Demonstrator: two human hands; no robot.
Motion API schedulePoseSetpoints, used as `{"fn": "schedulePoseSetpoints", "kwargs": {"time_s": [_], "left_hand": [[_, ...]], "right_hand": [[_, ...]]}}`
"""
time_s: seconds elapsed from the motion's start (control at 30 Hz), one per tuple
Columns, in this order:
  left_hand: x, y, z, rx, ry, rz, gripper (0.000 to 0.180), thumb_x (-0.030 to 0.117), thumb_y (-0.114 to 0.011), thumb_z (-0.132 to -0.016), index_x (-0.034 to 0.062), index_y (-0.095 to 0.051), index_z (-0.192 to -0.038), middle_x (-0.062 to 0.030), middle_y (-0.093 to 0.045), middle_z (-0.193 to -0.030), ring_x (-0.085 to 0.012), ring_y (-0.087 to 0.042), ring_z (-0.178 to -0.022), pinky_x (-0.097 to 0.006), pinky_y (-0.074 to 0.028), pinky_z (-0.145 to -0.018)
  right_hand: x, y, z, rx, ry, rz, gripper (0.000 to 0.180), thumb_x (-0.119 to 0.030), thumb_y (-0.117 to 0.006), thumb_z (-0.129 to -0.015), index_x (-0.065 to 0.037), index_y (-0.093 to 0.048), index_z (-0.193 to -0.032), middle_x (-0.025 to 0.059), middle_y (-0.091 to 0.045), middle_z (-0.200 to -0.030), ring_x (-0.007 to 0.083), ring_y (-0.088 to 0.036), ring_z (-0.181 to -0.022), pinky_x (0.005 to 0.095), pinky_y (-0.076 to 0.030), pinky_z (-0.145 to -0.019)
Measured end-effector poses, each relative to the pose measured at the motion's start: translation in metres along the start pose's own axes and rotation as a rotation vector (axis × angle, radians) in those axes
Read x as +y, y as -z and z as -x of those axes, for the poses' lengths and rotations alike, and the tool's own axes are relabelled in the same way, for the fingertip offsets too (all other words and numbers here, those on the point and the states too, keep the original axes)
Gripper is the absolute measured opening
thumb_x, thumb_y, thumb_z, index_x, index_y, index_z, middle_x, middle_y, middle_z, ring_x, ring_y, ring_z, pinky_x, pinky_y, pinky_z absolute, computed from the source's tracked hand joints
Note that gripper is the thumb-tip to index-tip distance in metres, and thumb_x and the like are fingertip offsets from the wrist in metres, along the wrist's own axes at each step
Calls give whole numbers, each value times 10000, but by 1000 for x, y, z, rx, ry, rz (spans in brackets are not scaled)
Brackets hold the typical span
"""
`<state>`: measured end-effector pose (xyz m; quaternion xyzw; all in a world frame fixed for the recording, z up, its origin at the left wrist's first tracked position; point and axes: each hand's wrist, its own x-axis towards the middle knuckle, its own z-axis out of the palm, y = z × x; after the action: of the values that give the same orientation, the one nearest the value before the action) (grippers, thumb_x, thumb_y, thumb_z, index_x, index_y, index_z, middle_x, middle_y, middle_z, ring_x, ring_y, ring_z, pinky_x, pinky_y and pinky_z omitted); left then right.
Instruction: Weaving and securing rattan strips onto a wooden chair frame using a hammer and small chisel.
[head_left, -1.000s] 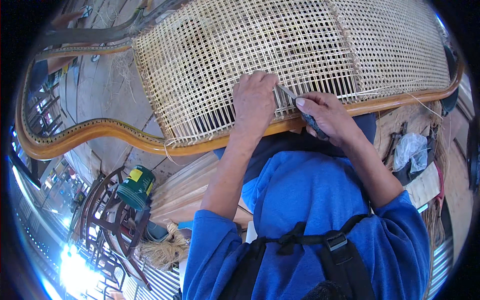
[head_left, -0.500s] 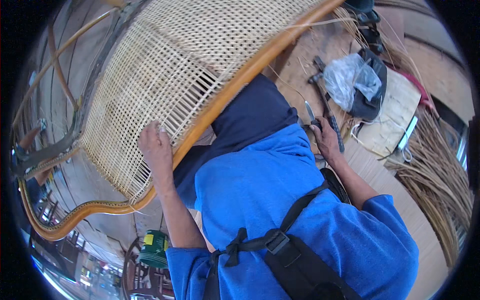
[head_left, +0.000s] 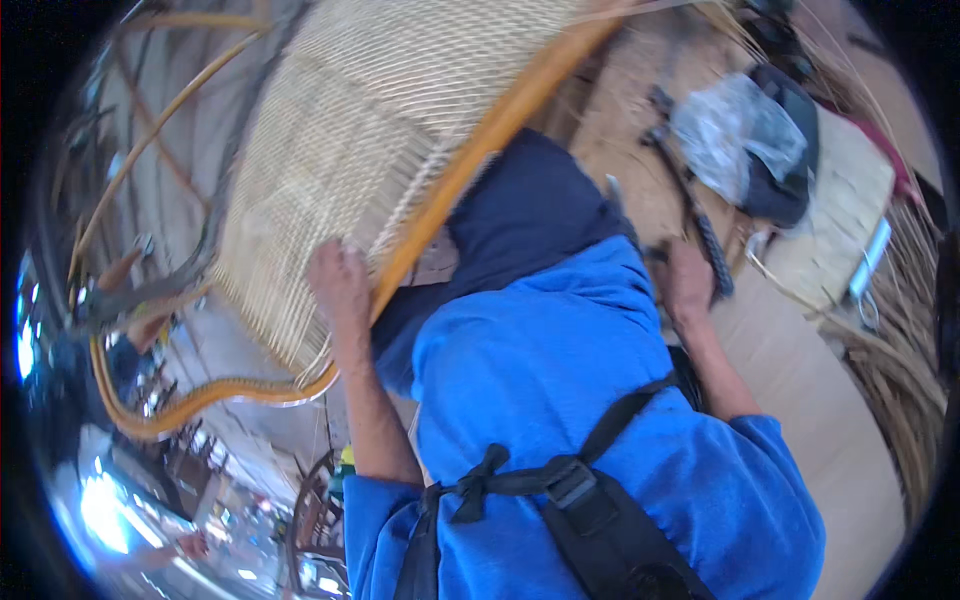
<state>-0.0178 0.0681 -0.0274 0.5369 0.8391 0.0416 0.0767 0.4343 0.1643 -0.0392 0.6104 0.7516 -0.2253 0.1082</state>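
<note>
A woven cane panel (head_left: 310,150), pale and partly loose in its strands, is set in a curved orange-brown wooden frame (head_left: 455,200) across my lap. My left hand (head_left: 340,285) rests on the weave close to the frame's near edge. Its fingers are bent and blurred, so I cannot tell whether they grip a strand. Off to the right, my right hand (head_left: 688,280) is closed around the handle of a knife. The knife's blade (head_left: 613,188) points away from me; its handle is mostly hidden by my fingers.
Beyond my right hand lies a dark-handled hammer (head_left: 690,200). A clear plastic bag (head_left: 725,130) rests against a black bag (head_left: 790,195). Bundled cane strips (head_left: 895,370) lie at the far right. More curved frame pieces (head_left: 165,110) stand at the left.
The whole view has shifted and blurred, with the panel and my hands appearing a little further right. My left hand stays on the weave and the knife stays in my right hand.
</note>
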Motion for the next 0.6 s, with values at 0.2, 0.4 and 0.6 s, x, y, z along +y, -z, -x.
{"fn": "schedulePoseSetpoints", "kwargs": {"time_s": [0.2, 0.4, 0.6], "left_hand": [[43, 22, -53, -9, 16, 295, 204, 189, -561, -858, 38, -635, -975, -153, -613, -914, -334, -588, -854, -424, -471, -758], [73, 16, -119, -9, -126, 481, 190, 193, -532, -884, 76, -651, -976, -113, -621, -934, -302, -598, -877, -403, -484, -781], [103, 16, -193, 3, -449, 337, 201, 202, -536, -873, 72, -681, -918, -127, -657, -903, -305, -622, -874, -404, -497, -786]], "right_hand": [[31, 14, 16, -227, -181, -228, 262, -180, -565, -854, -33, -527, -1067, 224, -613, -886, 387, -606, -823, 437, -474, -739], [-8, 89, -15, -146, -122, -593, 261, -152, -583, -874, -28, -546, -1101, 40, -596, -824, 118, -540, -719, 278, -437, -650], [-97, 130, -54, -447, -24, -749, 372, -71, -597, -836, -21, -567, -1204, 45, -617, -993, 102, -566, -840, 263, -466, -738]]}}
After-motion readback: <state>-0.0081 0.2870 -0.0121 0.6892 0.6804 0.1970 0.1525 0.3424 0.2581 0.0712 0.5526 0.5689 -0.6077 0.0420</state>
